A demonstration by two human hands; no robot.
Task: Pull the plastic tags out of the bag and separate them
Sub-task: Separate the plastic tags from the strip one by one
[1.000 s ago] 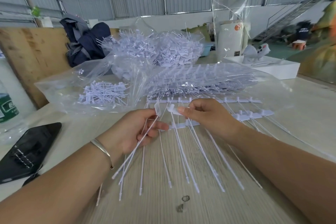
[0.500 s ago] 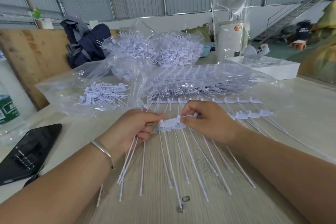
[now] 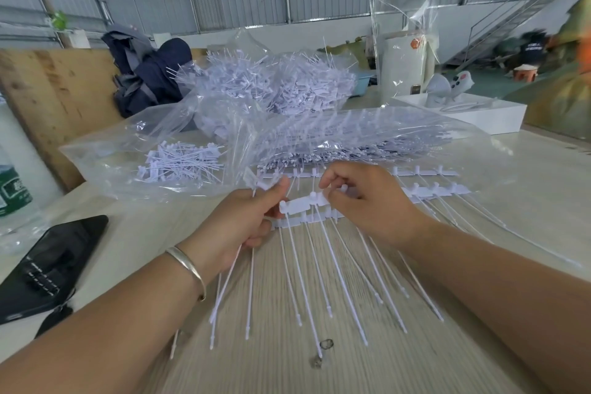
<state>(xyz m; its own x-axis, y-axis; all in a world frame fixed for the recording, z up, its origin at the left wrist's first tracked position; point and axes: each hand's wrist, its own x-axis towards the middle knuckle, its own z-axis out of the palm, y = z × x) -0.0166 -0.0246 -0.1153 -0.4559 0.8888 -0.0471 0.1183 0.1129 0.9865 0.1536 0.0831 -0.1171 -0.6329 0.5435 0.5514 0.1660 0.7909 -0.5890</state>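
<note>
A white strip of joined plastic tags with long thin tails hangs between my hands above the table. My right hand pinches the strip's heads from the right. My left hand grips a few separated tags whose tails trail toward me, its thumb near the strip's left end. More joined strips lie on the table behind my right hand, partly under a clear bag full of tag strips.
A second clear bag at left holds loose separated tags. A big heap of tags sits behind. A black phone lies at left, a water bottle at the far left, a white tray at back right.
Both hands have lifted the strip's end slightly off the table and my left thumb has come up beside it. The strip's tails have swung a little to the right.
</note>
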